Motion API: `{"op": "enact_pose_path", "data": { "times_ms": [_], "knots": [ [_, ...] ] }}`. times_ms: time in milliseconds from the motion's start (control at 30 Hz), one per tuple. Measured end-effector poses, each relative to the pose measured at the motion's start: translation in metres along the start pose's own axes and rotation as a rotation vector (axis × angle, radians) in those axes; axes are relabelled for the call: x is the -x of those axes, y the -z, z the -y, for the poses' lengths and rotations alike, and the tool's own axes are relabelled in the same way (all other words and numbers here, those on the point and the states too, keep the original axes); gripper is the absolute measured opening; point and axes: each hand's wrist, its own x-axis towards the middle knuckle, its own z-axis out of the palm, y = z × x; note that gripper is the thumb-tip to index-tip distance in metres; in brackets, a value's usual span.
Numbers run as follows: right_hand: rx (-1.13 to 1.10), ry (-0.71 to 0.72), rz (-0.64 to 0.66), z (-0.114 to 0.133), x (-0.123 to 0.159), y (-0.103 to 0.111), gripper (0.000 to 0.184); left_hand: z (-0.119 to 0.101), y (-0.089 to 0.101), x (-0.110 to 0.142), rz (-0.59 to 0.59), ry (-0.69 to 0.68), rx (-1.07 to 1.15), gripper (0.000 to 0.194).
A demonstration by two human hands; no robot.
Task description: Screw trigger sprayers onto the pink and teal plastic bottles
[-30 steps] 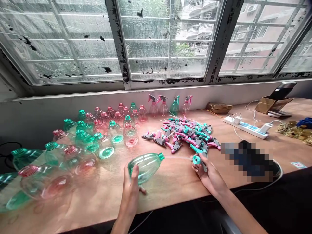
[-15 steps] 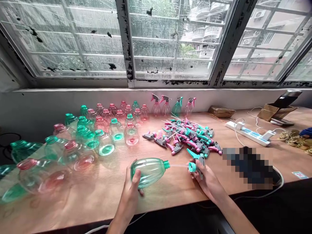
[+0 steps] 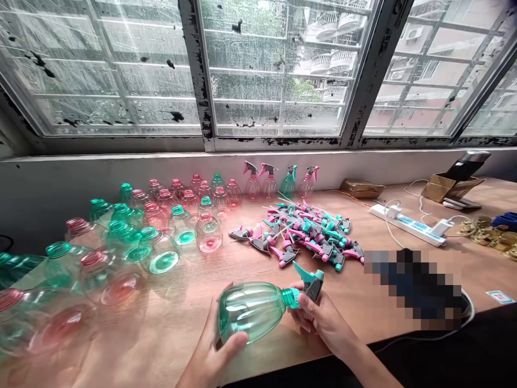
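Observation:
My left hand (image 3: 214, 353) grips the base of a clear green plastic bottle (image 3: 252, 308) lying on its side above the wooden table (image 3: 177, 318). At the bottle's neck, my right hand (image 3: 319, 318) pinches a teal and grey trigger spray head (image 3: 309, 283), which sits on the bottle mouth. A heap of pink and teal spray heads (image 3: 307, 231) lies just beyond my hands. Several empty green and pink bottles (image 3: 161, 226) stand to the left. Several bottles fitted with spray heads (image 3: 278, 180) stand against the wall.
A white power strip (image 3: 407, 223) with cables lies at right, beside a blurred dark object (image 3: 420, 285) near the table's front edge. A cardboard stand (image 3: 452, 178) holds a device at the far right. Gold items (image 3: 493, 231) lie near the right edge. Barred windows (image 3: 274, 70) run behind.
My right hand has brought the spray head to the bottle, its tube sliding in until the head meets the neck. Both hands and the bottle have come nearer to me.

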Motion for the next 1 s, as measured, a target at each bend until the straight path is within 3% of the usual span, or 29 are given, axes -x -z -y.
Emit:
{"op": "enact_pose_path", "data": {
  "times_ms": [133, 333, 467, 700, 900, 1000],
  "knots": [
    [-0.107, 0.016, -0.063, -0.003, 0.001, 0.003, 0.047, -0.001, -0.004, 0.002, 0.120, 0.015, -0.016, 0.096],
    [-0.029, 0.077, 0.044, -0.007, 0.007, 0.009, 0.053, 0.008, 0.005, -0.003, 0.233, -0.093, -0.210, 0.094],
    [0.084, 0.063, 0.041, -0.005, 0.007, 0.009, 0.051, 0.018, 0.008, -0.004, 0.220, -0.253, -0.351, 0.093],
    [0.130, 0.030, 0.063, 0.000, 0.007, 0.006, 0.046, 0.024, 0.011, -0.005, 0.183, -0.227, -0.263, 0.079],
    [0.148, 0.022, 0.052, 0.002, 0.009, 0.005, 0.047, 0.007, 0.006, 0.000, 0.132, -0.224, -0.430, 0.119],
    [0.149, 0.022, 0.068, 0.002, 0.009, 0.004, 0.047, 0.003, 0.005, 0.002, 0.130, -0.241, -0.413, 0.110]
  ]
}}
